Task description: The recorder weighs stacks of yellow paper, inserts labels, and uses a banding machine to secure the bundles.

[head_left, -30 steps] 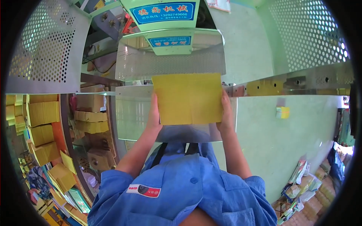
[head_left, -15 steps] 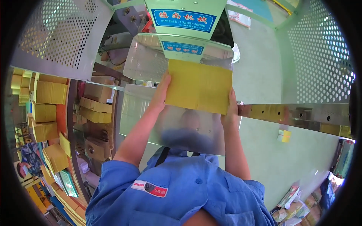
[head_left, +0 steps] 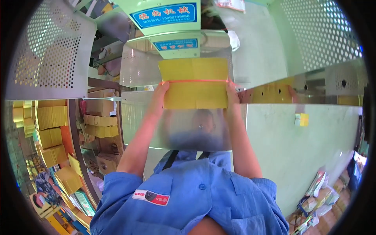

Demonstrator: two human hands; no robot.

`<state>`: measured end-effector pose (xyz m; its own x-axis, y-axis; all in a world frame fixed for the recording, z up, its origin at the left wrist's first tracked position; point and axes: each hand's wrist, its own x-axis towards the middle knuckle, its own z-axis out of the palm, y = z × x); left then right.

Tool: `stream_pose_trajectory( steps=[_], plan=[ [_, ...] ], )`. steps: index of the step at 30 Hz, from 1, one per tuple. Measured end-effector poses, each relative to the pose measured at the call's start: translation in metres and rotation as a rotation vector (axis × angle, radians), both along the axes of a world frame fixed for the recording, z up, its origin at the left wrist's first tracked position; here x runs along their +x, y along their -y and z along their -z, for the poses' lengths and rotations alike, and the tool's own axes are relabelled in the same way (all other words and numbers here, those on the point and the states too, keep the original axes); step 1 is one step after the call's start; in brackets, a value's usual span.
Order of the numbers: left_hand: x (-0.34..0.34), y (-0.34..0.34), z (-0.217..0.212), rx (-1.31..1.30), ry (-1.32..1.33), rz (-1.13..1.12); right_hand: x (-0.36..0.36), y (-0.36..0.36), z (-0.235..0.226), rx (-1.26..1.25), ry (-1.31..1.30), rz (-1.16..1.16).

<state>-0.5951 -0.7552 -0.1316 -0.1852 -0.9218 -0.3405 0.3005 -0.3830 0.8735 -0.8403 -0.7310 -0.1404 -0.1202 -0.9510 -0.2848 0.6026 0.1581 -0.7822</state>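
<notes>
A flat yellow-brown cardboard piece, perhaps a stack, lies on the shiny metal top of a machine. My left hand grips its left edge, and my right hand holds the right edge. Across the cardboard runs a thin red line from side to side; whether it is a strap or light I cannot tell. The fingertips of both hands are partly hidden at the edges. Behind the cardboard stands the pale green machine housing with a blue label plate, mirrored in the metal below it.
Perforated metal panels flank me at left and right. A metal bar with holes juts out at the right. Cardboard stacks fill shelving at left, where another person is visible. Bagged items lie lower right.
The cardboard now lies squarer to me, and a red line has appeared across it. Both hands still hold its sides. The whole view has shifted a little.
</notes>
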Motion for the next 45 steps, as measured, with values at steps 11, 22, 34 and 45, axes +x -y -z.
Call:
stream_pose_trajectory(
  steps=[11, 22, 34, 45],
  plan=[
    [0.009, 0.011, 0.045, -0.129, -0.079, 0.160, 0.001, 0.005, 0.039, 0.152, -0.553, 0.001],
    [-0.018, 0.021, 0.025, 0.092, -0.131, 0.007, 0.002, 0.021, 0.060, -0.044, -0.286, -0.083],
    [0.035, -0.125, 0.065, -0.600, 0.773, -0.119, -0.006, -0.084, 0.004, 0.224, 0.322, -0.075],
    [0.045, -0.163, 0.012, -0.330, 0.746, -0.014, 0.019, -0.145, 0.030, 0.023, -0.485, -0.061]
  ],
)
